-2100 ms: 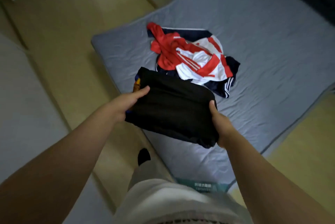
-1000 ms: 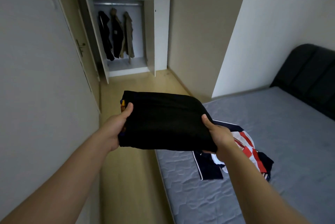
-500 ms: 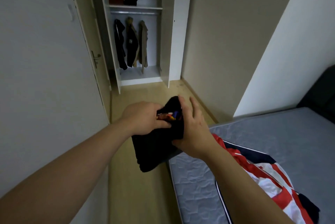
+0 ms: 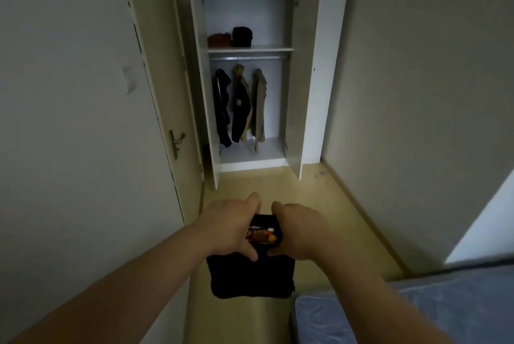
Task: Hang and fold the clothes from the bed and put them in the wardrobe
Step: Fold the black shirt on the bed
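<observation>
The folded black garment [image 4: 250,277] hangs in mid-air over the floor [image 4: 278,188], just left of the bed [image 4: 417,313] corner at four o'clock. The left hand [image 4: 230,228] and right hand [image 4: 300,229] each have their grip clamped on its top edge, with a colourful print [image 4: 261,233] between them. Its long axis seems to run up and down, loose end toward the floor. At twelve o'clock, across open floor, stands the wardrobe [image 4: 331,65], doors wide, with hanging clothes [image 4: 239,104] below folded piles [image 4: 242,36]. A door handle [image 4: 175,142] sits at ten o'clock.
</observation>
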`<state>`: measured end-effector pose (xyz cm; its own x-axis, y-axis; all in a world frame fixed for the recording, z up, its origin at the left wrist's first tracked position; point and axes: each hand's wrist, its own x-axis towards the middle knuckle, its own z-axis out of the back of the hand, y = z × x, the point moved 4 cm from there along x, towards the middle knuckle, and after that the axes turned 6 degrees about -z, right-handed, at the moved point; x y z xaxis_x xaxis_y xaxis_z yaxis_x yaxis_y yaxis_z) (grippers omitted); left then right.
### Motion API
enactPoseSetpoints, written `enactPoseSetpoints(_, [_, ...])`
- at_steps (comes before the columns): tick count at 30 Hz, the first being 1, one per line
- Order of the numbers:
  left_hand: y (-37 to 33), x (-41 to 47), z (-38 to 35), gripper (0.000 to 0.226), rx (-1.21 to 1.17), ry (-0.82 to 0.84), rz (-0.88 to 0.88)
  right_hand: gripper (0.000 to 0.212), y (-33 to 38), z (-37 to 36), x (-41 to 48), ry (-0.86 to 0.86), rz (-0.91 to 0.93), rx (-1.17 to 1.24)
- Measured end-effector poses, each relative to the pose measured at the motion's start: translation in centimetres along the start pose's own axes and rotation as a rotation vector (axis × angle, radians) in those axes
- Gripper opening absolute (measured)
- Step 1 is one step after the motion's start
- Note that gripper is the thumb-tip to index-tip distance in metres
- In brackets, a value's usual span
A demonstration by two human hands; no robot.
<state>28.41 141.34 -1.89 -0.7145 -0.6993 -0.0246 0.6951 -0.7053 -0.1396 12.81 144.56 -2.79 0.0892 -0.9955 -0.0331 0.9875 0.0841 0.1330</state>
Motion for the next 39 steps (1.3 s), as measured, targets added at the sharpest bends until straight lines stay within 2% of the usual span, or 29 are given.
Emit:
enactPoseSetpoints(3, [6.6,5.7,0.3,0.118,-0.006,0.073,0.097,0.06,-0.7,0.9,9.5,-0.001,0.067,-0.034])
enactPoseSetpoints(4, [7.9,6.8,0.4,0.12,0.0,0.1,0.113,0.06,-0.7,1.2,11.3,-0.007,0.082,-0.06])
enactPoseSetpoints(7, [13.5,12.0,0.8,0.09,0.048,0.139,0.121,0.058,-1.5,1.4,19.4,-0.011,0.117,-0.124])
enactPoseSetpoints(10, [20.0,18.2,1.1,0.083,0.014,0.176,0.158,0.055,-3.6,1.3,28.3,0.005,0.124,-0.135])
enactPoseSetpoints(14, [29.6,28.8,2.3,0.064,-0.064,0.082,0.135,0.058,-6.8,2.0,41.4,0.038,0.086,-0.127])
enactPoseSetpoints(16, [32.0,33.0,3.6,0.058,-0.043,0.051,0.101,0.065,-8.0,3.1,45.4,0.072,0.063,-0.117])
enactPoseSetpoints(19, [36.6,42.0,6.1,0.055,-0.002,0.033,0.03,0.082,-11.0,4.6,53.5,0.111,0.04,-0.139])
enactPoseSetpoints(22, [39.7,50.7,8.8,0.048,-0.003,0.041,-0.042,0.083,-14.6,6.8,60.6,0.174,-0.01,-0.151])
enactPoseSetpoints(26, [43.7,61.5,10.4,0.045,-0.006,0.076,-0.085,0.087,-19.4,7.7,69.8,0.31,-0.089,-0.035])
enactPoseSetpoints(31, [49.6,75.2,11.1,0.044,-0.037,0.103,-0.121,0.071,-26.5,8.7,83.7,0.37,-0.122,0.122])
enactPoseSetpoints(34, [53.4,83.3,12.7,0.051,-0.077,0.128,-0.11,0.06,-30.6,10.7,92.8,0.362,-0.119,0.139])
enactPoseSetpoints(36, [56.2,88.8,15.0,0.053,-0.102,0.157,-0.105,0.059,-32.9,13.2,99.0,0.372,-0.121,0.152])
enactPoseSetpoints(39, [60.6,96.6,19.7,0.045,-0.158,0.156,-0.091,0.06,-35.4,18.0,108.1,0.389,-0.134,0.163])
